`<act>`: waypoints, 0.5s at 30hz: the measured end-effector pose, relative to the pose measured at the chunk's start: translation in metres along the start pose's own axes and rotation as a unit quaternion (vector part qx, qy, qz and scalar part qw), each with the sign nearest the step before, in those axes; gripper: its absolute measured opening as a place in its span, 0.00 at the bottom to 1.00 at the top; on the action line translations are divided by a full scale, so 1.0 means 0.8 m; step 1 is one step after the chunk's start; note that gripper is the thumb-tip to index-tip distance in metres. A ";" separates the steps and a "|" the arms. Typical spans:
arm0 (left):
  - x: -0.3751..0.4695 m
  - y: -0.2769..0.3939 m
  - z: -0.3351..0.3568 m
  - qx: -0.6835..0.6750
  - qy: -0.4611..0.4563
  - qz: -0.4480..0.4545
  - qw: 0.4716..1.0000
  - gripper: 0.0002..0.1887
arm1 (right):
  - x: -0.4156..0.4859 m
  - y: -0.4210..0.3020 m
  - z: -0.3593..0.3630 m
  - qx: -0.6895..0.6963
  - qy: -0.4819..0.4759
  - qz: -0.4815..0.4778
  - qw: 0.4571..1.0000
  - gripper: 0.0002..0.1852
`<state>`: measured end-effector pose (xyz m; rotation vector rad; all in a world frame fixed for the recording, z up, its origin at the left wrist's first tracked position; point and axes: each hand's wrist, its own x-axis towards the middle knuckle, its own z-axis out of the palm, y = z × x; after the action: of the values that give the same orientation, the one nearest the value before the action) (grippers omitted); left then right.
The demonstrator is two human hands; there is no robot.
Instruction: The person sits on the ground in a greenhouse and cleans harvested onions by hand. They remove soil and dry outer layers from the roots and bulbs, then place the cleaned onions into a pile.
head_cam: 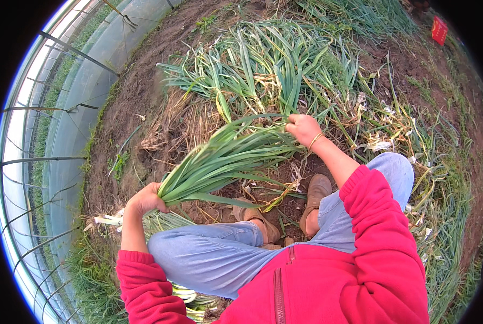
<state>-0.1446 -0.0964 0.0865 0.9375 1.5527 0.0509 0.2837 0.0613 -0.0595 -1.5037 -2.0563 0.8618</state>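
Note:
My left hand [146, 199] is closed around a bunch of green onions or young leeks [217, 162], at the lower end of their long green leaves. White stems with roots [110, 220] stick out to the left behind that wrist. At the far end of the bunch, my right hand [304, 128] pinches a few leaf tips, one long leaf arching up to it. The bunch hangs slanted above the soil, in front of my shoes [316, 194]. Beyond my right hand, a large heap of the same plants [266, 69] lies on the ground.
Plastic greenhouse sheeting [73, 117] with thin metal bars curves along the left. Dry straw [184, 121] lies behind the bunch. Peeled leaves and skins [381, 143] litter the soil at right. More cut plants [197, 299] lie beside my left thigh. A red packet [439, 30] is at far right.

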 end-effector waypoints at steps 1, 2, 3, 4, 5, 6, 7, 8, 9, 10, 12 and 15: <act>0.000 -0.001 0.000 0.000 0.001 0.001 1.000 0.25 | 0.003 0.006 -0.003 0.051 0.022 0.047 0.997 0.12; -0.001 -0.001 0.000 0.002 -0.002 0.006 1.000 0.25 | 0.008 0.010 -0.009 0.136 0.073 0.126 0.980 0.13; -0.002 -0.001 0.000 0.005 0.006 0.003 1.000 0.25 | 0.010 0.014 -0.015 0.238 0.118 0.222 0.938 0.13; -0.002 0.000 0.001 0.011 0.010 0.006 1.000 0.26 | 0.011 0.015 -0.019 0.280 0.117 0.180 0.936 0.13; -0.003 0.001 0.001 0.017 0.014 0.009 1.000 0.26 | 0.012 0.013 -0.022 0.290 0.137 0.196 0.927 0.13; -0.003 0.003 0.002 0.012 0.010 0.008 1.000 0.25 | 0.009 0.010 -0.023 0.404 0.047 0.206 0.890 0.13; -0.003 0.004 0.002 0.005 0.006 0.007 1.000 0.25 | 0.006 0.005 -0.022 0.423 -0.044 0.170 0.889 0.14; -0.002 0.005 0.002 0.001 -0.004 0.012 1.000 0.25 | 0.002 -0.003 -0.017 0.394 -0.101 0.176 0.897 0.13; -0.002 0.006 0.002 -0.002 -0.002 0.007 1.000 0.25 | -0.002 -0.011 -0.010 0.397 -0.186 0.144 0.887 0.13; -0.002 0.007 0.002 -0.002 -0.005 0.006 1.000 0.25 | -0.005 -0.019 -0.003 0.260 -0.182 0.076 0.945 0.13; -0.002 0.009 0.002 0.000 -0.007 0.002 1.000 0.25 | -0.010 -0.032 0.013 0.090 -0.190 0.010 0.978 0.16; -0.002 0.010 0.003 0.012 -0.007 -0.003 1.000 0.25 | -0.014 -0.043 0.032 0.017 -0.123 0.044 0.991 0.16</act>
<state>-0.1386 -0.0932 0.0910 0.9505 1.5464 0.0228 0.2471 0.0375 -0.0533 -1.5444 -2.1458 1.1638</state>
